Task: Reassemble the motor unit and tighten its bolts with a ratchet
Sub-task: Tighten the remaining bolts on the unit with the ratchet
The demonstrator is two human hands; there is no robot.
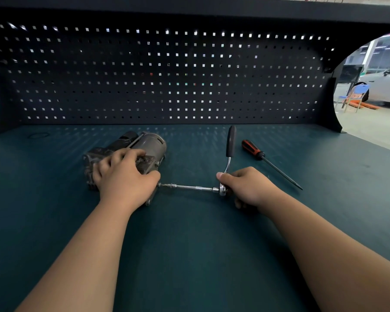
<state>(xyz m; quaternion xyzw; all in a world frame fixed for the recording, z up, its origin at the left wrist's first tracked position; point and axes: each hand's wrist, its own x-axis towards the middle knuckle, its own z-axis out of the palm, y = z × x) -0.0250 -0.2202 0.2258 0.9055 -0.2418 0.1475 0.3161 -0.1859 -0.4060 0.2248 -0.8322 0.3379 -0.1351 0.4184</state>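
Note:
The grey motor unit (144, 145) lies on its side on the dark green bench mat, left of centre. My left hand (124, 174) grips its front housing from above, fingers curled over the casing. A chrome ratchet (229, 158) stands with its black handle pointing away from me. Its long extension bar (187, 187) runs horizontally left into the motor's right side, just past my left thumb. My right hand (245, 188) holds the ratchet's head, thumb on top. The bolt itself is hidden behind my left hand.
A screwdriver (268, 162) with a red and black handle lies to the right of the ratchet, tip pointing to the right and toward me. A dark pegboard wall (167, 75) closes the back of the bench. A thin black ring (38, 135) lies at the far left.

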